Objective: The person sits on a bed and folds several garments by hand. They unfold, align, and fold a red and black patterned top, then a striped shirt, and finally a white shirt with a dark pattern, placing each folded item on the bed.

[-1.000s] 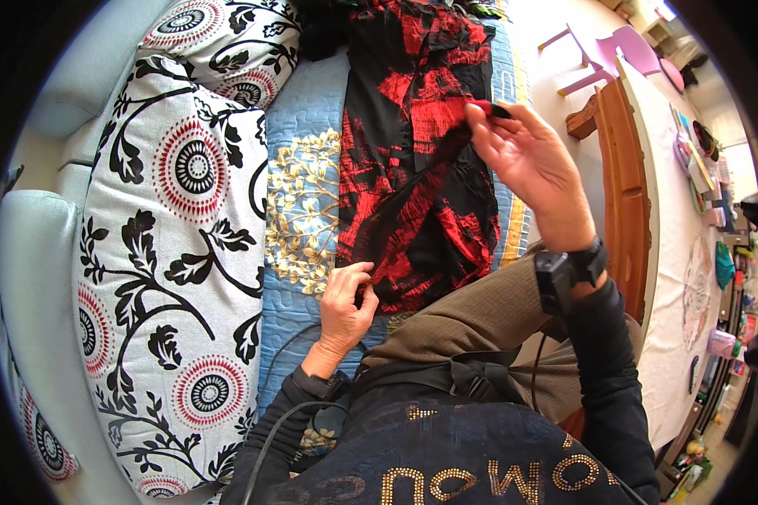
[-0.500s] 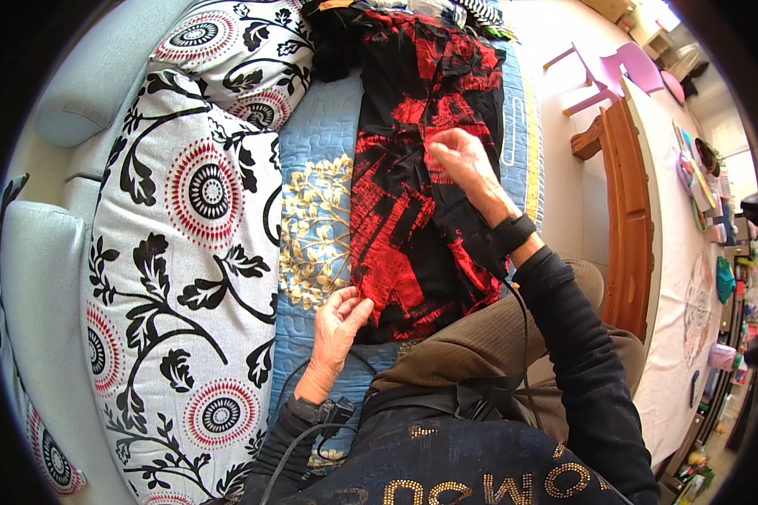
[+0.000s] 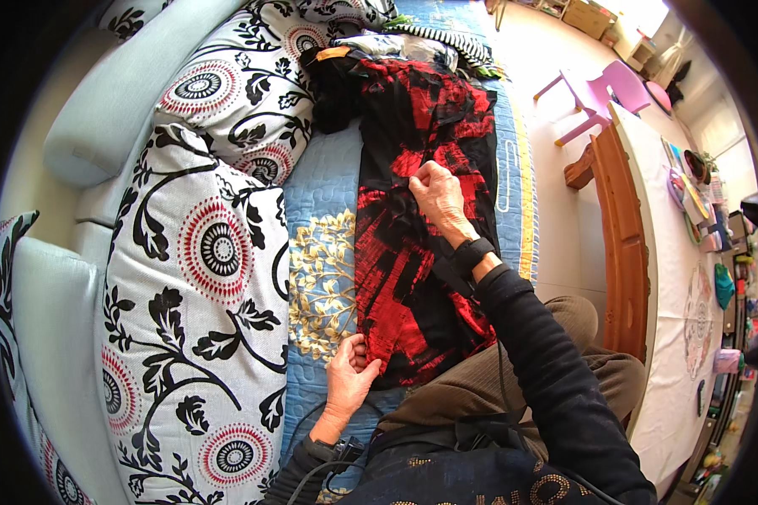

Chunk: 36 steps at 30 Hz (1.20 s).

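Observation:
A red and black patterned garment lies stretched lengthwise over a blue quilted cover. At its near left corner my left hand pinches the cloth edge between thumb and fingers. My right hand is over the middle of the garment, its fingers curled and drawn together with the tips down at the fabric. Whether they grip a bit of cloth is hidden. The garment's near edge reaches my folded leg.
White cushions with black leaf patterns line the left side. More clothes, one striped, lie piled at the far end. To the right are a wooden table with a white cloth and a pink chair.
My right hand has shifted left and slightly farther along the garment, its fingers lowered to the cloth. My left hand still pinches the near corner. The whole view has shifted, showing more of the far end.

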Each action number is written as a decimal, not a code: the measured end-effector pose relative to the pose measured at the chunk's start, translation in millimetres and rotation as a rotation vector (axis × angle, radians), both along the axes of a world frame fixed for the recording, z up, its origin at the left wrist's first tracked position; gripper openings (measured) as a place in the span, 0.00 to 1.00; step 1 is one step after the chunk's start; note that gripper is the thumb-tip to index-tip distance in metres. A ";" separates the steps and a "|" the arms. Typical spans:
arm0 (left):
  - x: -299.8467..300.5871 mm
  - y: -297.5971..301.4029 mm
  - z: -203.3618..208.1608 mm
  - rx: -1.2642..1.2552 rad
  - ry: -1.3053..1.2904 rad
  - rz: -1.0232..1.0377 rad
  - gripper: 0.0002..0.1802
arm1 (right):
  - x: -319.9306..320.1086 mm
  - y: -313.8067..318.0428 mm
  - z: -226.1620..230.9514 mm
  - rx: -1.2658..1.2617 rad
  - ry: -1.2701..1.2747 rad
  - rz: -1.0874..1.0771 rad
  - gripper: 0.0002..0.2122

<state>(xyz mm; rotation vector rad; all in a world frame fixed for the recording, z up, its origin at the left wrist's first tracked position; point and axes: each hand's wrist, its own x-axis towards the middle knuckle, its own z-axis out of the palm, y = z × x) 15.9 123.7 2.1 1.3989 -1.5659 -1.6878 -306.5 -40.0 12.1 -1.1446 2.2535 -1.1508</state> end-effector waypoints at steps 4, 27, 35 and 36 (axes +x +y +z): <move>-1.8 0.0 2.1 -0.079 -0.071 -0.042 0.30 | -1.9 14.4 2.8 -0.063 0.088 0.025 0.18; -58.7 -61.4 28.9 -1.091 -0.669 -0.609 0.40 | -41.4 91.9 19.7 -0.132 0.396 0.548 0.20; 14.4 -14.1 22.8 -1.151 -0.516 -0.967 0.59 | -58.3 221.2 63.9 0.231 0.413 1.220 0.12; 18.5 -11.6 16.1 -1.141 -0.514 -0.976 0.59 | -53.6 228.6 63.7 0.254 0.385 1.259 0.10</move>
